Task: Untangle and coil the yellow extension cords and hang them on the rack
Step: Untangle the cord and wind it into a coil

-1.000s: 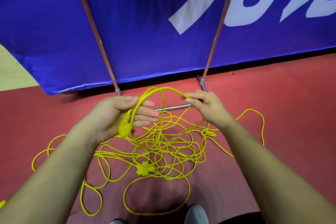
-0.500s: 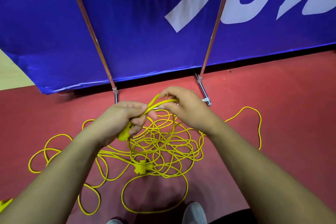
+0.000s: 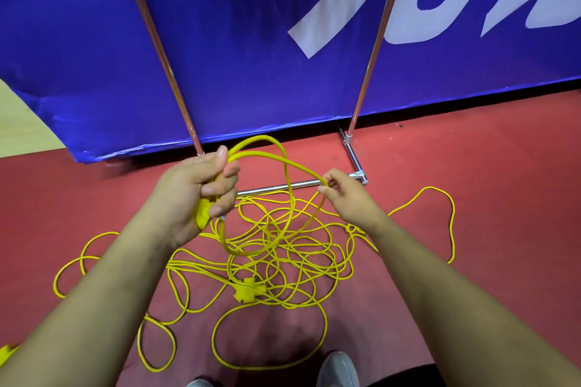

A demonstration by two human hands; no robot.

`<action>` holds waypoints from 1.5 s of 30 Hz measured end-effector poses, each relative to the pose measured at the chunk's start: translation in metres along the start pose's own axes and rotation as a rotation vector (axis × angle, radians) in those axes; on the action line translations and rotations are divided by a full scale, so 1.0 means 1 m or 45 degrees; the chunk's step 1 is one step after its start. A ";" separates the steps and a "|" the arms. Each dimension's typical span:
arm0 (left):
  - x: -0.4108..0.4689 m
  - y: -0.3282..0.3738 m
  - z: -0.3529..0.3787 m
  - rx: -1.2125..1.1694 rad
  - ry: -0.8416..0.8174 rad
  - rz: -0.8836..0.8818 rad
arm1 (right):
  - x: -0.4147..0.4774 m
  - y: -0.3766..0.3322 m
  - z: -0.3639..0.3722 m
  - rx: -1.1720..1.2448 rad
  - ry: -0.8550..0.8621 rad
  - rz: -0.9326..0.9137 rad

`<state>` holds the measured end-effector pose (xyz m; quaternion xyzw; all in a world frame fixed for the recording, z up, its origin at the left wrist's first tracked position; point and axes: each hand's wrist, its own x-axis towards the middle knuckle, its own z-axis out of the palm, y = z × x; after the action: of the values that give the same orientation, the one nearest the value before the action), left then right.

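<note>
A tangle of yellow extension cord (image 3: 283, 248) lies on the red floor in front of me, with a yellow multi-socket block (image 3: 248, 289) near its front. My left hand (image 3: 195, 192) grips a yellow plug end (image 3: 202, 214) together with a loop of the cord. The loop arches up past my thumb and hangs below the hand. My right hand (image 3: 345, 195) pinches the same cord a little to the right, at about the same height. The metal rack (image 3: 371, 53) stands behind the tangle, its two poles rising out of view.
A blue banner (image 3: 251, 41) with white lettering hangs behind the rack poles. The rack's base bar (image 3: 283, 188) runs across the floor under my hands. Another yellow piece (image 3: 6, 353) shows at the left edge. My shoes (image 3: 338, 369) are at the bottom.
My right hand has drawn away to the right along the cord, and a loop now hangs from my left hand. The view has shifted slightly.
</note>
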<state>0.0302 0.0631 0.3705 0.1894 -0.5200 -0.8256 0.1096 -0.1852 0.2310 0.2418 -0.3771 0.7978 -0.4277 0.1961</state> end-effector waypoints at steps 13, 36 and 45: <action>0.001 0.002 -0.009 0.175 0.254 0.156 | -0.007 -0.003 0.023 0.461 0.195 0.420; -0.005 -0.005 -0.017 0.180 0.114 -0.100 | -0.019 -0.068 -0.018 0.489 -0.412 0.120; -0.009 -0.004 -0.012 0.150 0.076 -0.350 | -0.017 -0.105 -0.020 0.209 -0.196 -0.099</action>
<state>0.0438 0.0587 0.3637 0.2894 -0.5334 -0.7948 -0.0002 -0.1412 0.2184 0.3403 -0.4221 0.7274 -0.4686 0.2705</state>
